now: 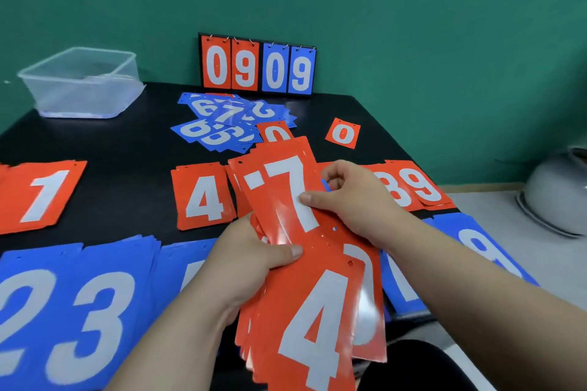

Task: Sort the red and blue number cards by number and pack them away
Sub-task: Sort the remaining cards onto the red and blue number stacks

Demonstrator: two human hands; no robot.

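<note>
My left hand [251,257] grips a fanned stack of red number cards [317,320] above the table's near edge, thumb on top; a red 4 faces up at the front. My right hand [352,200] pinches a red 7 card [286,190] at the top of that fan. On the black table [133,143] lie red piles showing 1 [44,197], 4 [203,197], and 8 and 9 [413,187]. Blue piles showing 2 and 3 [73,311] and a blue 8 [482,247] lie nearest me. A single red 0 [343,133] lies apart.
A loose heap of blue cards [228,120] lies mid-table. A scoreboard stand reading 0909 [257,67] leans on the green wall. A clear plastic box [82,82] stands at the back left. A white round appliance [559,194] sits on the floor to the right.
</note>
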